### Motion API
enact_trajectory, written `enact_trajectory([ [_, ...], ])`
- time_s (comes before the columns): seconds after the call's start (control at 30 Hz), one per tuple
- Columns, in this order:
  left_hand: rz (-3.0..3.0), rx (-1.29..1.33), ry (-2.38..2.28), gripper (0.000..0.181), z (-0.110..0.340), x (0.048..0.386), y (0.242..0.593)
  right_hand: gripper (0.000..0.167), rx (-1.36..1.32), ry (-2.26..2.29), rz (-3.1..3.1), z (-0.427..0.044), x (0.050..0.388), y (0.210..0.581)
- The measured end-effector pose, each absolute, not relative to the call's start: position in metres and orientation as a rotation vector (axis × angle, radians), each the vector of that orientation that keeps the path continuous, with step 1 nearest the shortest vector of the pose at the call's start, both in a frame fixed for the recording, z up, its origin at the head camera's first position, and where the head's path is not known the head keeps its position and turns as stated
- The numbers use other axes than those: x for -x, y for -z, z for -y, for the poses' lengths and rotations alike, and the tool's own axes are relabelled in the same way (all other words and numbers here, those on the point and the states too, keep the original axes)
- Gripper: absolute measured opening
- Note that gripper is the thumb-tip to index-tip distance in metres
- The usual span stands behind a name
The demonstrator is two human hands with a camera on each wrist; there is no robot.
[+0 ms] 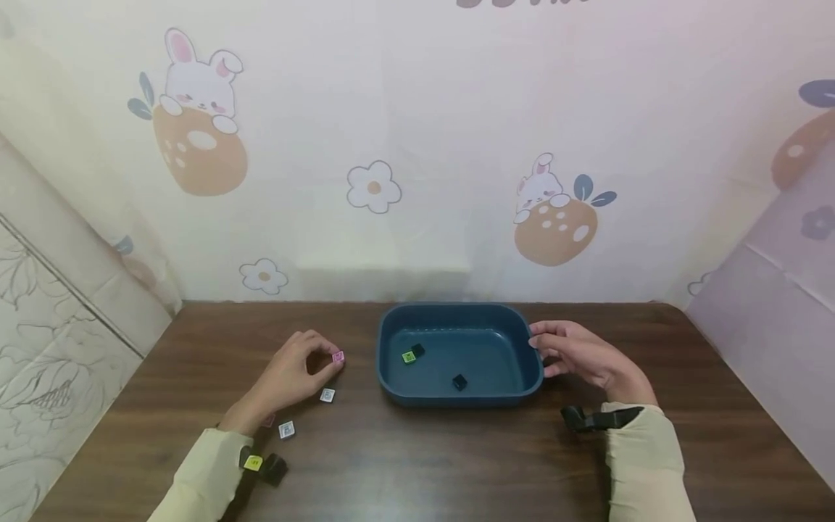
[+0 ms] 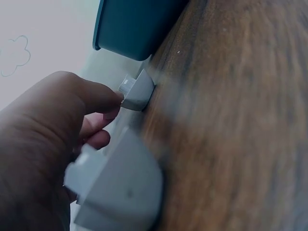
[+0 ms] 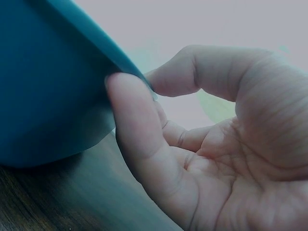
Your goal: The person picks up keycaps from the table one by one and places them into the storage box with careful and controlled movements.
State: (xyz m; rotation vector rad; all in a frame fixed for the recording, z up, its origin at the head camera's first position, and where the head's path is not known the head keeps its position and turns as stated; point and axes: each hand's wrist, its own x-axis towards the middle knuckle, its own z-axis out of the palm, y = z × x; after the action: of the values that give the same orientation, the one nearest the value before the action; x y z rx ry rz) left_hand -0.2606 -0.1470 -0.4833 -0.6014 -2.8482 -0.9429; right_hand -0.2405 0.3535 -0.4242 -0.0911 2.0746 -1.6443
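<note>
My left hand (image 1: 290,373) pinches a small pink-topped square block (image 1: 338,357) between thumb and index finger, left of a blue tub. That block is hidden in the left wrist view. Close to the hand lie two white square blocks, one (image 1: 327,395) by the thumb and another (image 1: 286,430) nearer the wrist. My right hand (image 1: 580,351) grips the right end of the blue rectangular tub (image 1: 450,400), its thumb and fingers pinching the rim. Inside the tub are a lime-green block (image 1: 408,357), a black block (image 1: 418,349) beside it, and another black block (image 1: 459,382).
A reddish block (image 1: 268,420) is partly covered by the left wrist. A yellow block (image 1: 253,462) shows beside the left cuff. The brown wooden table (image 1: 417,464) meets a printed wall cloth (image 1: 443,232) behind the tub.
</note>
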Motion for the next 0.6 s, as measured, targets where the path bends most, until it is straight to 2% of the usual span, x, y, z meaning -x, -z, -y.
enact_trajectory([
  [0.27, 2.836, 0.529, 1.079, 0.010, 0.145, 0.255, 0.478, 0.048, 0.053, 1.631, -2.079, -0.350, 0.244, 0.424],
  [0.6, 2.832, 0.494, 1.208, 0.014, 0.139, 0.255, 0.470, 0.041, 0.108, 1.644, -2.069, -0.354, 0.240, 0.426],
])
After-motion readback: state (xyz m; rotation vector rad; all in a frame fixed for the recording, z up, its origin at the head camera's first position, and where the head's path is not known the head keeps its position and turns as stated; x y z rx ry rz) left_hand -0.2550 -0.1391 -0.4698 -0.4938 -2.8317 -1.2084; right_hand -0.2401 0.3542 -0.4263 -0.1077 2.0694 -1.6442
